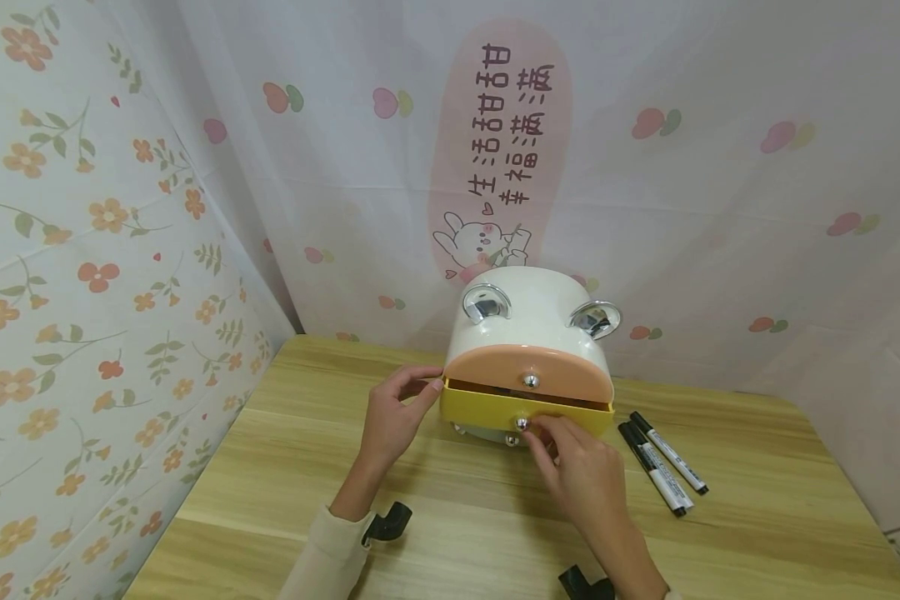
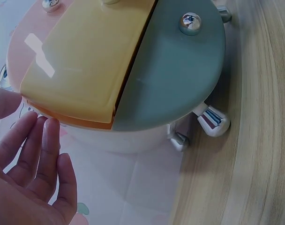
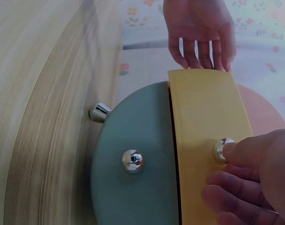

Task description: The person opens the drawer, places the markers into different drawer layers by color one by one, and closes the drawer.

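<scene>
A small rounded white drawer cabinet [image 1: 528,308] with silver ear-like trims stands on the table. Its yellow middle drawer [image 1: 487,407] is pulled partway out, between an orange-pink upper drawer [image 1: 487,367] and a grey-green lower drawer [image 3: 133,197]. My right hand [image 1: 588,471] pinches the silver knob [image 1: 522,423] of the yellow drawer between thumb and finger. At the cabinet's left side, my left hand [image 1: 395,417] has its fingers extended, the tips at the end of the yellow drawer. The drawer's contents are mostly hidden; only a dark gap shows.
Several black-and-white marker pens [image 1: 671,454] lie on the wooden table [image 1: 307,467] right of the cabinet. A printed curtain [image 1: 345,208] hangs close behind, and a floral cloth [image 1: 105,317] hangs on the left. Silver feet [image 2: 213,123] support the cabinet.
</scene>
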`<state>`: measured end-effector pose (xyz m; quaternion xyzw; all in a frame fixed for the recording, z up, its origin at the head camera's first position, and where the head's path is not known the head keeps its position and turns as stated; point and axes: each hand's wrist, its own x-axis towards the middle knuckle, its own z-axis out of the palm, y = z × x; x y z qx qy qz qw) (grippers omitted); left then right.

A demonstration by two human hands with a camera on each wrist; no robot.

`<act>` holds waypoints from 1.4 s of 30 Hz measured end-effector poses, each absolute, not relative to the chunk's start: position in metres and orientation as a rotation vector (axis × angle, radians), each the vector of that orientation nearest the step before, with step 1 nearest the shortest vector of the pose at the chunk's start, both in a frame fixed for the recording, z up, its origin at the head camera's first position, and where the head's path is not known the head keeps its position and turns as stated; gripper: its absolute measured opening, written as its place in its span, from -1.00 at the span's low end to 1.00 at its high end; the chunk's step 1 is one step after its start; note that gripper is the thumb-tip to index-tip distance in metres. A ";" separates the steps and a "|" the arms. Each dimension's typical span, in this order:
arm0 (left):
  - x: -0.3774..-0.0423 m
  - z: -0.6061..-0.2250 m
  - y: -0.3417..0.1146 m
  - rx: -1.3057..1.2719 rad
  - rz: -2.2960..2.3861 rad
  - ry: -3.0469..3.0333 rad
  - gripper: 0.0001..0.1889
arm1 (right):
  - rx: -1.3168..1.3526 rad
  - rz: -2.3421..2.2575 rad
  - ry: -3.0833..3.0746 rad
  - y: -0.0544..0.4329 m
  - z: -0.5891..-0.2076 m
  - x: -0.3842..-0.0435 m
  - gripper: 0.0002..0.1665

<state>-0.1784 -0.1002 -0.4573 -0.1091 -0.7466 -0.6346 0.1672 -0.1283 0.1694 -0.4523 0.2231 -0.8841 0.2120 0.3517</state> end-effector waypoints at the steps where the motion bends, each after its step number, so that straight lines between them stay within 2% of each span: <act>1: -0.178 -0.457 -0.100 -0.313 -1.806 -2.123 -0.82 | 0.575 0.552 -2.291 0.169 -0.452 -0.128 -0.78; 22: -0.178 -0.455 -0.100 -0.311 -1.796 -2.123 -0.81 | 0.551 0.615 -2.389 0.174 -0.456 -0.130 -0.63; 42: -0.179 -0.458 -0.100 -0.318 -1.825 -2.111 -0.78 | 0.394 0.764 -2.553 0.177 -0.487 -0.142 -0.87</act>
